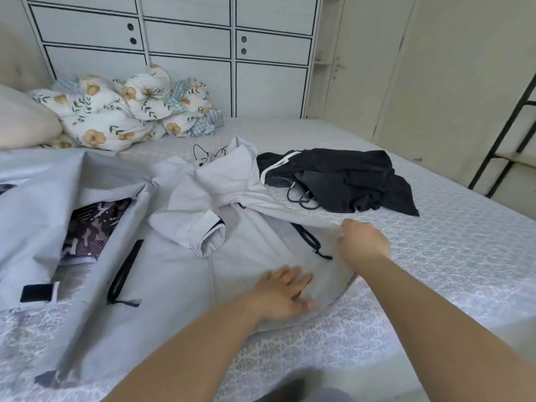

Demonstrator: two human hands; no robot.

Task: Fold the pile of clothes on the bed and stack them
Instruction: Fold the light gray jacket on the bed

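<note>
A light grey jacket (179,271) lies spread open across the bed, its patterned lining showing at the left and one sleeve bunched in the middle. My left hand (282,293) lies flat with straight fingers on the jacket's lower right panel. My right hand (362,242) grips the jacket's right edge beside a black pocket zipper (310,240). A black garment with white stripes (345,181) lies crumpled further back on the right. Behind the jacket peeks a white garment with a cat drawing (208,155).
The bed (435,271) has a grey patterned sheet. A floral duvet (130,108) and a pillow (23,120) are bunched at the back left. White cabinets (188,53) stand behind, and a black metal frame (504,134) stands at the right.
</note>
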